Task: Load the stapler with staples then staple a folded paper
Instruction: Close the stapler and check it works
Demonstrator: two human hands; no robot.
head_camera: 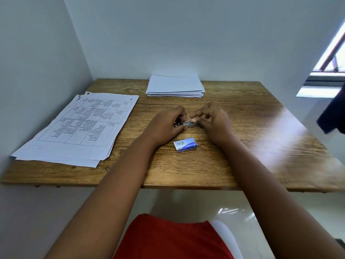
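Observation:
A small metal stapler [187, 124] lies on the wooden table [242, 116], between both hands. My left hand [168, 124] grips its left end with curled fingers. My right hand [212, 120] pinches at its right end with thumb and fingertips; what it pinches is too small to tell apart from the stapler. A small blue staple box [185, 144] lies on the table just in front of the hands. Folded white papers [175, 86] are stacked at the table's far edge.
A stack of printed sheets with tables [78, 128] covers the table's left part. Walls close in the left and back sides. A window [330, 58] and a dark cloth [334, 113] are at the right. Red clothing [168, 238] shows below the table's front edge.

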